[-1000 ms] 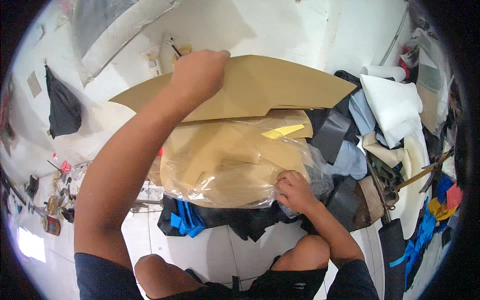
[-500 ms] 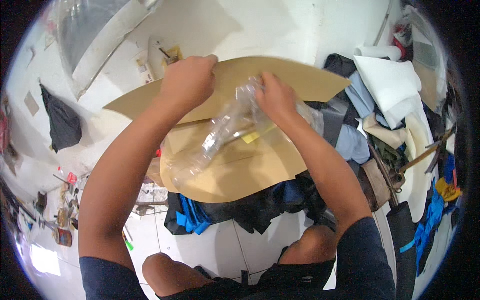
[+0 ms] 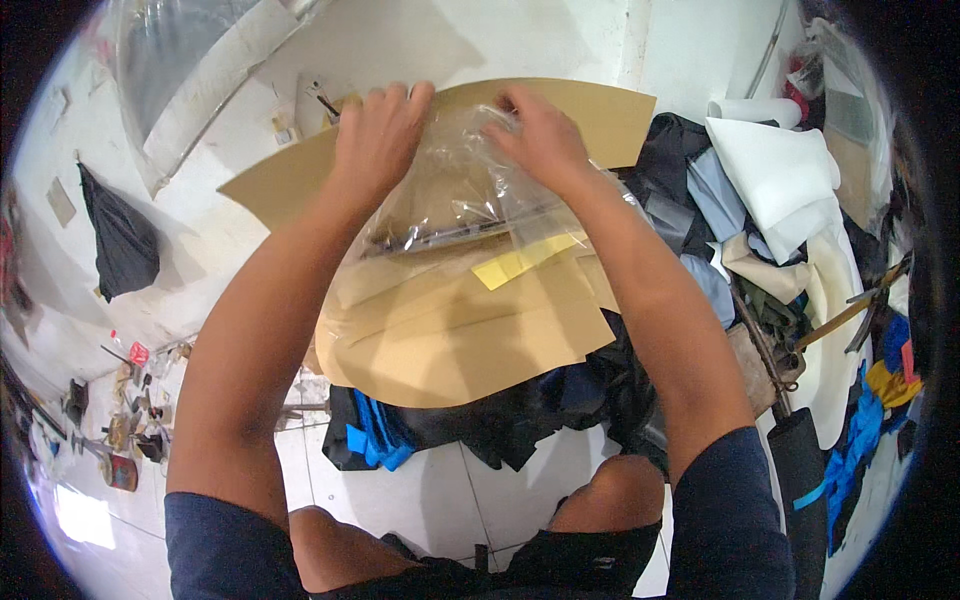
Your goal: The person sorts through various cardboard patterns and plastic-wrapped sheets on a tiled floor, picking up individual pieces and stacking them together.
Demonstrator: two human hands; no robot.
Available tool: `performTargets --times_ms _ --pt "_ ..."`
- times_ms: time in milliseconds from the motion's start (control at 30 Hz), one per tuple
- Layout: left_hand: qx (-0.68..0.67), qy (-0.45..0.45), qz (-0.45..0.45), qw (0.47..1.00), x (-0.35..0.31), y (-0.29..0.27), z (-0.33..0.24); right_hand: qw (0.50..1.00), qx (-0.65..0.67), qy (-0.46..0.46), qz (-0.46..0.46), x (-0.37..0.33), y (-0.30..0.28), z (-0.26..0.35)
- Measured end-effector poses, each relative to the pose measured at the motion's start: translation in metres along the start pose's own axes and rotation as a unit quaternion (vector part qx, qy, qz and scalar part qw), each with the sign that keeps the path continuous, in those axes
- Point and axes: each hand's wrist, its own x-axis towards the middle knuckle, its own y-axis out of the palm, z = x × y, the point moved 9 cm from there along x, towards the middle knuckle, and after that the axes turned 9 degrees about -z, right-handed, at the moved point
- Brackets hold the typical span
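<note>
In the head view, the right hand (image 3: 545,140) seems to pinch the top of a thin, clear plastic sheet (image 3: 450,205). The left hand (image 3: 380,140) has its fingers at the top edge of a long, curved, brown card sheet (image 3: 600,120); I cannot tell if it grips card, plastic or both. The plastic hangs between the arms, partly over a pile of flat, tan paper pieces (image 3: 460,355) with a slim, yellow paper strip (image 3: 525,262) on it. It would be best to lift the plastic gently and keep the card steady, so the loose pieces don't slide. Below the pile lie soft, black cloth scraps (image 3: 500,435) and bright blue fabric strips (image 3: 378,435).
</note>
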Motion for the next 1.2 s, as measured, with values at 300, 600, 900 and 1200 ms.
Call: performTargets --times_ms 300,600,900,1200 --pt "0.022 -0.037 0.026 0.999 0.043 0.016 0.025 0.983 0.032 -0.152 0.098 -0.158 -0.011 0.059" --pt "0.023 -0.031 0.023 0.999 0.057 0.015 0.031 0.945 0.033 -0.094 0.311 -0.235 0.054 0.029" --pt "-0.024 0.017 -0.032 0.999 0.043 0.024 0.031 0.964 0.066 0.031 0.256 -0.152 0.122 0.031" --pt "-0.008 0.042 0.01 0.999 0.03 -0.015 0.01 0.917 0.028 -0.013 0.399 -0.065 0.156 0.019"
